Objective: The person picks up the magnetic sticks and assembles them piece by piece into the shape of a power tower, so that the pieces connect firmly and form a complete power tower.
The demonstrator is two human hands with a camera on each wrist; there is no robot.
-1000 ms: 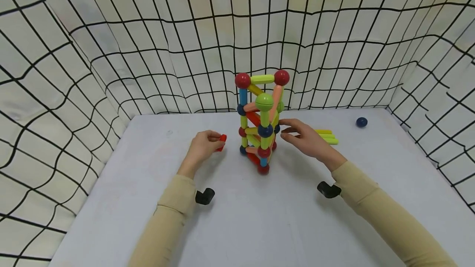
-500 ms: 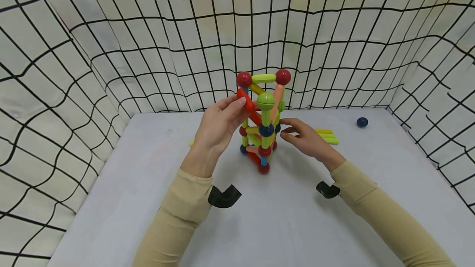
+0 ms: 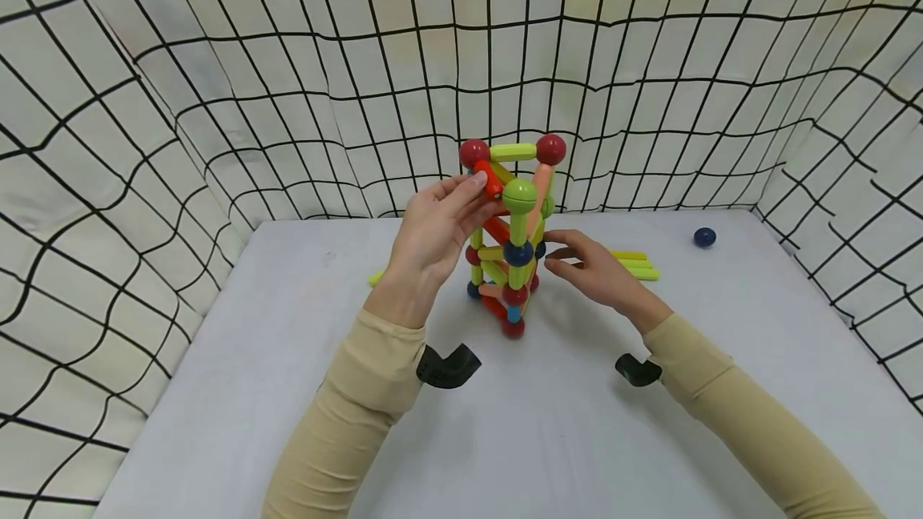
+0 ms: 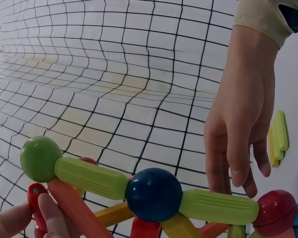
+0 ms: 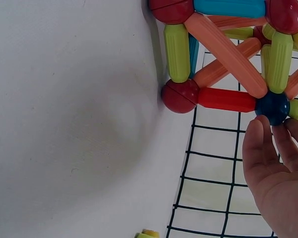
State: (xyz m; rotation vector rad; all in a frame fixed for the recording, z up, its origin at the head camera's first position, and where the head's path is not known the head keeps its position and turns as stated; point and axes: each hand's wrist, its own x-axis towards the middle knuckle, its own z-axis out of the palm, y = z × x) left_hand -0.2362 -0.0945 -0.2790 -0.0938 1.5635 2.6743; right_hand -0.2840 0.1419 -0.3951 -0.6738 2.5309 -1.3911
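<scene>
A tower of coloured rods and balls (image 3: 517, 253) stands upright on the table. My left hand (image 3: 433, 235) pinches a short red rod (image 3: 489, 180) between thumb and fingers at its top. That rod slants between the rear left red ball (image 3: 473, 154) and the front green ball (image 3: 519, 195). In the left wrist view, the red rod (image 4: 36, 204) shows a small round spot on its end, just below the green ball (image 4: 41, 158). My right hand (image 3: 594, 267) stays at the tower's right side, its relaxed fingertips touching a dark blue ball (image 5: 273, 107).
Several yellow and lime rods (image 3: 638, 267) lie behind the right hand. A loose dark blue ball (image 3: 704, 237) sits at the back right. One lime rod (image 3: 376, 278) peeks out left of the left wrist. Black-lined white netting (image 3: 404, 62) surrounds the table (image 3: 505, 439).
My left hand has carried the red rod from low on the tower's left up to its top, then slightly farther right. The right hand has kept its place at the dark blue ball.
</scene>
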